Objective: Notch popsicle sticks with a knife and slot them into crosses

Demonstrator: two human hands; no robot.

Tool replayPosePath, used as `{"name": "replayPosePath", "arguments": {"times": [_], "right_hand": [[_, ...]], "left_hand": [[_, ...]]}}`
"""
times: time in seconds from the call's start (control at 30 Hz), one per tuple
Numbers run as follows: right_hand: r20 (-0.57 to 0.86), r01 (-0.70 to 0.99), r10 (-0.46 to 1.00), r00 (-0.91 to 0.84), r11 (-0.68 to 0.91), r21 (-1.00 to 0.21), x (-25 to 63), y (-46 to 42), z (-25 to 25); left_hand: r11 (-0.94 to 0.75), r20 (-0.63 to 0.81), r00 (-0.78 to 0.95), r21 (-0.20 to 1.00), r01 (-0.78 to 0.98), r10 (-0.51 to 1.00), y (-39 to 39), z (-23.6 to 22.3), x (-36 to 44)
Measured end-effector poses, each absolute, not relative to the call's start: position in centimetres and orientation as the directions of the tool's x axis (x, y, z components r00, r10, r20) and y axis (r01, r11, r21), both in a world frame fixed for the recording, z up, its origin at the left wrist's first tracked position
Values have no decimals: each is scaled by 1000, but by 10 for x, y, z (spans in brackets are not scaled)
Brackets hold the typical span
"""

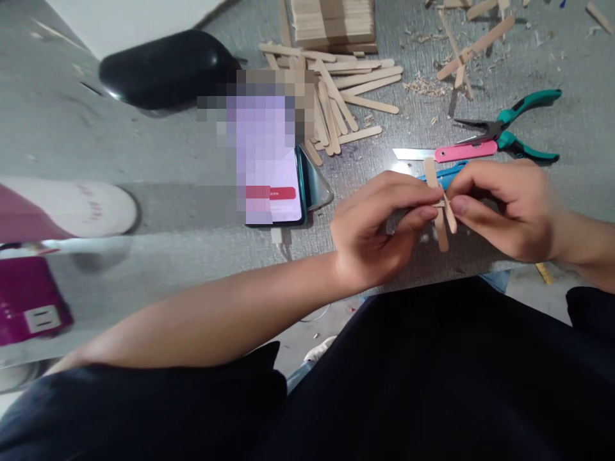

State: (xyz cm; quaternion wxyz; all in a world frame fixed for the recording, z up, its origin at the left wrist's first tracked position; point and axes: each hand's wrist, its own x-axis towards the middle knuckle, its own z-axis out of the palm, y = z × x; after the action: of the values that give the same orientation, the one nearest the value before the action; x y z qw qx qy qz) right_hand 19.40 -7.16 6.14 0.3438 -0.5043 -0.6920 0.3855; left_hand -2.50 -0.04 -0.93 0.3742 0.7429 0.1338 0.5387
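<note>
Close to the table's front edge, a small piece made of crossed wooden craft sticks (pixel 441 237) is held between both hands. My left hand (pixel 377 227) pinches it from the left with thumb and forefinger. From the right, my right hand (pixel 516 208) grips a narrow stick of the same piece between thumb and fingertip; the joint is partly covered by fingers. Just beyond the hands lies a blue tool (pixel 454 171), partly hidden. Past it are a pink-handled utility knife (pixel 466 152), blade out to the left, and green-handled long-nose pliers (pixel 500 130).
Loose craft sticks (pixel 343 96) lie beside a stacked block of sticks (pixel 334 22) at the back. Another crossed-stick piece (pixel 473 51) stands back right amid shavings. A lit phone (pixel 283 173) with a plugged cable, a black case (pixel 163 70) and a purple box (pixel 29 298) are leftward.
</note>
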Motion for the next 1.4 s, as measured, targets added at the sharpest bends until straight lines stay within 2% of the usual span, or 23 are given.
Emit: {"name": "replayPosePath", "arguments": {"times": [0.13, 0.27, 0.33, 0.43, 0.53, 0.9, 1.13, 1.4], "right_hand": [[-142, 281, 961, -239, -71, -957, 196, -67, 61], [-219, 324, 934, -284, -121, -938, 198, -64, 58], [-187, 426, 945, -267, -58, -903, 198, -66, 56], [-43, 584, 961, -274, 131, -801, 196, -72, 52], [36, 656, 946, -321, 250, -712, 195, -76, 48], [189, 639, 902, -388, 411, -650, 198, -70, 49], [188, 640, 886, -424, 440, -630, 199, -70, 52], [234, 622, 872, -431, 475, -622, 198, -68, 51]], "left_hand": [[-660, 677, 398, 723, -206, 618, -1, -12, -25], [-676, 684, 411, 711, -194, 602, -1, -13, -23], [-683, 687, 421, 705, -191, 592, -1, -13, -23], [-685, 682, 422, 707, -174, 597, -2, -13, -23], [-692, 685, 414, 704, -161, 600, -2, -13, -24], [-700, 712, 383, 686, -199, 588, -1, -13, -24], [-644, 655, 415, 741, -190, 631, -2, -14, -26], [-698, 715, 376, 685, -209, 589, -1, -14, -23]]}}
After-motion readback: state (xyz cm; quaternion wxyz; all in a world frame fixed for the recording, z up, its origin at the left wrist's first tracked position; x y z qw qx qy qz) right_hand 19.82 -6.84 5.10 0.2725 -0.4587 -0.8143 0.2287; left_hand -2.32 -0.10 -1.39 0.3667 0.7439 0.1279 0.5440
